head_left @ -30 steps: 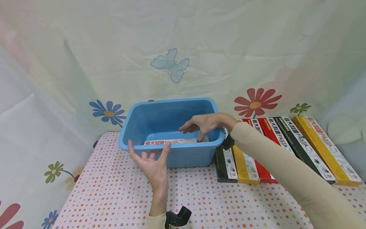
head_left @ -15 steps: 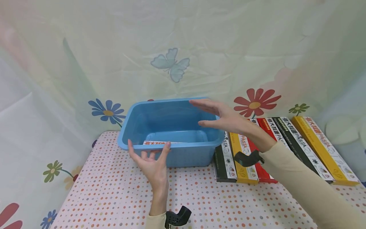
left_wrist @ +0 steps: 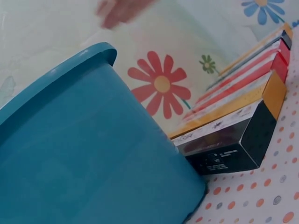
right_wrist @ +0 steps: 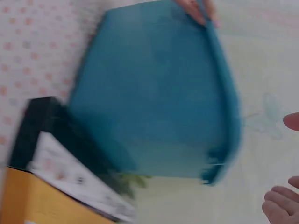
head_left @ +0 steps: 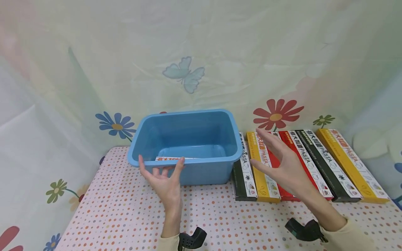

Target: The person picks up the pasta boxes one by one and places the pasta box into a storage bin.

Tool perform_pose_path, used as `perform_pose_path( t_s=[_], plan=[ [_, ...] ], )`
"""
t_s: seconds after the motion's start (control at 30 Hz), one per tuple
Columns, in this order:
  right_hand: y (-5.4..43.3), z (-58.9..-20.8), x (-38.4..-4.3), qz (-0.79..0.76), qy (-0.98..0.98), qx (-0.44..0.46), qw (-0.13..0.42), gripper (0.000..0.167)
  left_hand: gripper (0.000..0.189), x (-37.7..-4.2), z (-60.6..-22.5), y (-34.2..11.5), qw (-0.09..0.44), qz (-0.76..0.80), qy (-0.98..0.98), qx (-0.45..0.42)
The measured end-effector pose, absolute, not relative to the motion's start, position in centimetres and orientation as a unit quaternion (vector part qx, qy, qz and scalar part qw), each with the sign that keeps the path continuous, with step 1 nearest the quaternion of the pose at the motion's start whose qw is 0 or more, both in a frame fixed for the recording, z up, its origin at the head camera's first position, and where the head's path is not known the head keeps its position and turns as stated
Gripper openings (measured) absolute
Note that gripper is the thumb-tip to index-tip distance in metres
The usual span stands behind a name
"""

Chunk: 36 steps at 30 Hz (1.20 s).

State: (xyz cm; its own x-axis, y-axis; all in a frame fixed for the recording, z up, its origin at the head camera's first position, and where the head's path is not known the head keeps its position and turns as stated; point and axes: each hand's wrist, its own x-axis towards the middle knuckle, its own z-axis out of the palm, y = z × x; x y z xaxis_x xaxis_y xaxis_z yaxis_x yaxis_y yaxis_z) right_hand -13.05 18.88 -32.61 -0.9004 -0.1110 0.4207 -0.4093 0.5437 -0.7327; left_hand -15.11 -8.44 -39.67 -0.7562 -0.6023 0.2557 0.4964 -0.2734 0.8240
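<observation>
A blue plastic bin stands on the table, and my left hand grips its front rim. Inside, behind that rim, the white top of a pasta box with red lettering shows in part. My right hand is held above the pasta boxes right of the bin, thumb and fingers spread apart with nothing between them. Nearest the bin lies a black pasta box, then a yellow pasta box. Red boxes beyond these are partly hidden by the right hand.
Farther right lie another black pasta box and a yellow pasta box. The row sits close to the bin's right side. A dotted cloth covers the table, and a flowered curtain hangs behind.
My right hand has come out of the bin, leaving the pasta box inside, and has moved right over the row of boxes. The left hand has stayed on the rim.
</observation>
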Motion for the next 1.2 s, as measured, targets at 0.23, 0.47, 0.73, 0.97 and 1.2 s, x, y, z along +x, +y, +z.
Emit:
perform_pose_path(
  t_s=[0.23, 0.47, 0.73, 0.97, 1.2],
  plan=[
    [18.1, -39.0, -12.4, 0.43, -0.893, 0.074, 0.11, 0.09, 0.119, -15.1, -39.9, -8.5, 0.343, -0.799, -0.491, 0.044],
    [16.6, -42.6, -12.8, 0.438, -0.898, 0.019, 0.038, 0.096, 0.118, -15.0, -40.0, -8.5, 0.338, -0.803, -0.488, 0.042],
    [15.8, -43.9, -13.4, 0.437, -0.899, 0.001, 0.015, 0.1, 0.117, -15.0, -40.0, -8.6, 0.339, -0.801, -0.491, 0.046],
    [15.4, -43.7, -13.6, 0.429, -0.903, -0.021, 0.021, 0.1, 0.117, -14.9, -39.9, -8.5, 0.34, -0.797, -0.497, 0.044],
    [15.0, -43.8, -13.3, 0.441, -0.897, -0.03, 0.025, 0.103, 0.117, -14.9, -39.6, -8.5, 0.336, -0.802, -0.492, 0.048]
  ],
)
